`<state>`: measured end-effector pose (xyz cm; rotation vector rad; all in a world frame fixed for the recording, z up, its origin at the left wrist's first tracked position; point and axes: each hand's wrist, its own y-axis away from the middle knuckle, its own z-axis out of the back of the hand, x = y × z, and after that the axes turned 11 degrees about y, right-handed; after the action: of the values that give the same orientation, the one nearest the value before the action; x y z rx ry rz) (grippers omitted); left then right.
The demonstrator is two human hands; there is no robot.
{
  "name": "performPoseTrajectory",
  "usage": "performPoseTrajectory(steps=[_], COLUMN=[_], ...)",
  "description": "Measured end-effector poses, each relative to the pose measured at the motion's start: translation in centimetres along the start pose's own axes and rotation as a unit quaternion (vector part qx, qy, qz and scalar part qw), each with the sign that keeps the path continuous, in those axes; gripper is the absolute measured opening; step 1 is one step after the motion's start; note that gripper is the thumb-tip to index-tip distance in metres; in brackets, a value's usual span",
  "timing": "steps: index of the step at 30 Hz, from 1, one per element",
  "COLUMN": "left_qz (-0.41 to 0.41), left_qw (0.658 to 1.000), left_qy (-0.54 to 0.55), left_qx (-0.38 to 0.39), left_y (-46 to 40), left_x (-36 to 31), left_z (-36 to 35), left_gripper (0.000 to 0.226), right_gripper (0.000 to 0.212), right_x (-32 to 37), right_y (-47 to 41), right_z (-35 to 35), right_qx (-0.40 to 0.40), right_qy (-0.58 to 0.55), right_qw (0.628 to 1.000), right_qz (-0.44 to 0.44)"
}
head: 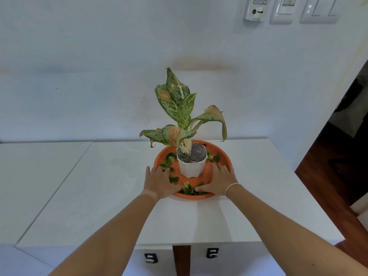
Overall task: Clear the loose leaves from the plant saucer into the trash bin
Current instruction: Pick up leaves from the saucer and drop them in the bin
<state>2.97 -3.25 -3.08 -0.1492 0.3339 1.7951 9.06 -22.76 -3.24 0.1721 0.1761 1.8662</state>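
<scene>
- Counter, white and flat, set against a pale wall; two dark latches on its front face below.
- Plant with speckled green leaves, some browned at the edges, upright in a white pot.
- Plant saucer, orange and round, resting on the counter near its middle, with the white pot standing inside it toward the back.
- Left hand, palm down, fingers spread flat over the saucer's left rim; grip released, nothing grasped.
- Right hand, palm down on the saucer's right side just beside the pot, thumb reaching toward the front; grip released too, thin white band on the wrist.
- Loose leaves, small and green, scattered around the pot inside the saucer: left, front between both thumbs, and right rear.
- Wall controls and switches at top right.
</scene>
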Motion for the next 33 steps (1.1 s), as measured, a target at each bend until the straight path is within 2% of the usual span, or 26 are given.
performPoseTrajectory(steps=[3, 6, 8, 10, 14, 19, 21, 26, 29, 33], left_qz=[-0.004, -0.002, -0.003, -0.006, -0.004, -0.013, -0.018, -0.036, -0.051, -0.052], left_qw=[0.999, 0.999, 0.999, 0.998, 0.996, 0.992, 0.992, 0.987, 0.991, 0.992], left_qy=[-0.024, -0.004, 0.024, 0.055, 0.094, 0.125, 0.129, 0.157, 0.125, 0.112], left_qx=[0.021, 0.036, 0.038, 0.029, 0.006, -0.008, -0.006, 0.010, -0.018, 0.007], left_y=[-0.2, -0.6, -0.8, -0.9, -0.9, -1.2, -1.1, -1.0, -1.1, -1.1], left_x=[-0.7, -1.1, -1.3, -1.5, -1.2, -0.7, -0.7, -0.7, -0.7, -1.0], left_z=[-0.4, -0.8, -1.1, -1.2, -1.0, -1.2, -1.3, -1.3, -1.2, -0.9], left_gripper=[0.093, 0.094, 0.087, 0.070, 0.023, 0.019, 0.019, 0.022, 0.025, 0.038], right_gripper=[0.121, 0.123, 0.121, 0.114, 0.089, 0.030, 0.021, 0.023, 0.025, 0.053], right_x=[0.2, 0.8, 1.4, 1.8, 2.4, 3.1, 3.2, 3.4, 3.4, 3.9], right_y=[-0.1, 0.0, 0.3, 0.5, 0.5, 0.5, 0.6, 0.8, 1.0, 1.1], right_z=[-0.1, 0.3, 0.5, 0.4, 0.4, 0.0, -0.2, -0.6, 0.0, 0.0], right_qx=[0.061, 0.084, 0.083, 0.071, 0.055, 0.023, 0.010, 0.004, 0.026, 0.034], right_qy=[0.047, 0.079, 0.085, 0.082, 0.070, -0.004, -0.023, -0.062, -0.116, -0.132], right_qw=[0.997, 0.993, 0.993, 0.994, 0.995, 0.999, 0.999, 0.998, 0.993, 0.991], right_qz=[-0.010, -0.020, -0.024, -0.027, -0.036, -0.036, -0.025, 0.012, 0.007, -0.012])
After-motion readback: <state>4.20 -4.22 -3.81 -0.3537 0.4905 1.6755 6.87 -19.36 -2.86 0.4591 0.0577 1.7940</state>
